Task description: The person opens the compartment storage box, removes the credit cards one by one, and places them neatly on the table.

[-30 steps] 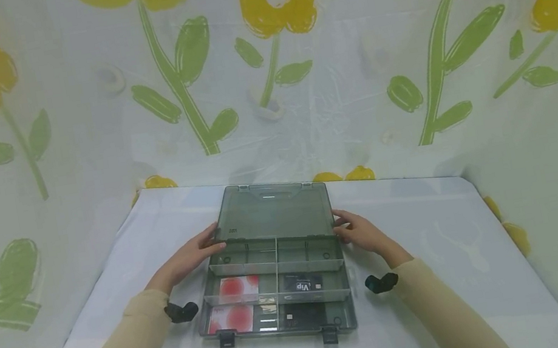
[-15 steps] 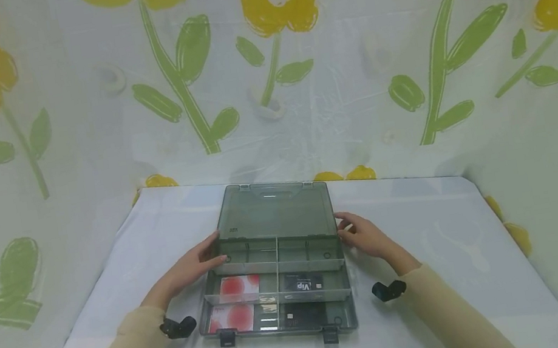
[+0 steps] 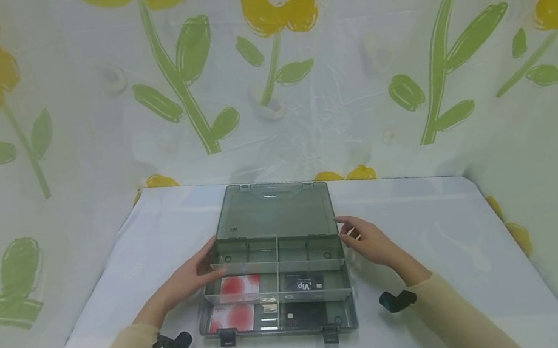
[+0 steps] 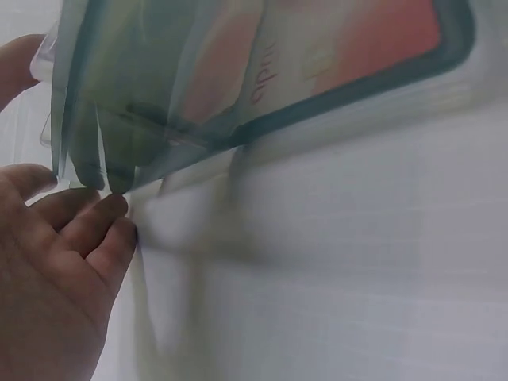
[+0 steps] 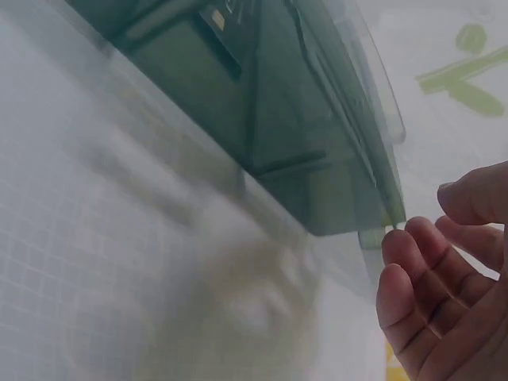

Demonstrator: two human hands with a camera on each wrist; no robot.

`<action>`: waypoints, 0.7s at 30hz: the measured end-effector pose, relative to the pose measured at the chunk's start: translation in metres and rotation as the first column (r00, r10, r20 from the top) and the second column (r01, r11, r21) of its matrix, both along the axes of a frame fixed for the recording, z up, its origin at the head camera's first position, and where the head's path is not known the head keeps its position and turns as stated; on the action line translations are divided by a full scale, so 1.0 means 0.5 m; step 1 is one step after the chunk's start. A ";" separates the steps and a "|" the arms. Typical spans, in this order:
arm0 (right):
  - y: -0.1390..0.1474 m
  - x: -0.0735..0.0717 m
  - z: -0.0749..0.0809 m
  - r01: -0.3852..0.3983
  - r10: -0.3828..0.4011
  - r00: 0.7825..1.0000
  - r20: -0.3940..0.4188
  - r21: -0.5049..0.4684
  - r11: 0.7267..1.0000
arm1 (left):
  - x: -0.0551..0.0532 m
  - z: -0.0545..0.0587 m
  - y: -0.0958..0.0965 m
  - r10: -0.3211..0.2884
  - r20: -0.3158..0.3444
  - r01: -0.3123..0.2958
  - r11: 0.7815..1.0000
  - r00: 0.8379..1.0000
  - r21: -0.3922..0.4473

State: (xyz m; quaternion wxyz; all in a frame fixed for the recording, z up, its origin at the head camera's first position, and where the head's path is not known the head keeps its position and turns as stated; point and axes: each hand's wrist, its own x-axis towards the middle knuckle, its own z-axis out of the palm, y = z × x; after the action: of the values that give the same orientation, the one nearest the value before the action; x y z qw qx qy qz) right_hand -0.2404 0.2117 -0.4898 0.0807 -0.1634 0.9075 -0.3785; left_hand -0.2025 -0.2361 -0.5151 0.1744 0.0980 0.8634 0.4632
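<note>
A translucent grey-green compartment box (image 3: pixel 310 251) stands in the middle of the table with its lid (image 3: pixel 276 211) folded back. Its left compartments hold red-and-white cards (image 3: pixel 232 319); on the right lie a black card marked "Vip" (image 3: pixel 301 283) and another dark card (image 3: pixel 303 316). My left hand (image 3: pixel 181 284) is at the box's left side, thumb over the rim and fingers along the outer wall, as the left wrist view also shows. My right hand (image 3: pixel 370 242) is beside the right edge near the hinge, its fingers loosely bent with fingertips right at the plastic.
Two dark latches (image 3: pixel 227 337) stick out from the box's front edge. A pale cloth covers the table (image 3: pixel 443 294). Behind and at both sides hangs a white curtain (image 3: pixel 333 97) with yellow flowers. Black wrist cameras (image 3: pixel 397 300) sit at both sleeves.
My left hand has slid toward me along the box's left side. The right hand has drawn slightly toward me and to the right. The box and cards have hardly moved.
</note>
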 end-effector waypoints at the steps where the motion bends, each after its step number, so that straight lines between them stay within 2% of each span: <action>1: -0.001 0.004 0.002 -0.006 0.006 1.000 -0.008 -0.001 1.000 | 0.002 0.000 0.000 -0.004 0.001 0.004 1.000 1.000 0.006; 11: -0.027 0.046 0.027 -0.067 0.068 0.997 -0.022 0.013 0.998 | 0.020 -0.009 -0.002 0.003 -0.041 -0.001 1.000 0.999 0.030; 17: -0.041 0.068 0.033 -0.083 0.088 0.994 -0.067 0.063 0.995 | 0.022 -0.016 0.001 0.041 -0.058 -0.039 0.999 0.997 0.038; 21: -0.050 0.082 0.038 -0.081 0.086 0.994 -0.065 0.084 0.993 | 0.022 -0.021 0.003 0.069 -0.083 -0.066 0.997 0.994 0.035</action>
State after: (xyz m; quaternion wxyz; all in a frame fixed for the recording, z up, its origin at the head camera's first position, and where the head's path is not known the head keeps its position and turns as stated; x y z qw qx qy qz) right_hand -0.1996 0.1866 -0.4706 0.0722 -0.2106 0.9167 -0.3317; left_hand -0.1915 -0.2347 -0.5257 0.1203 0.0912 0.8651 0.4783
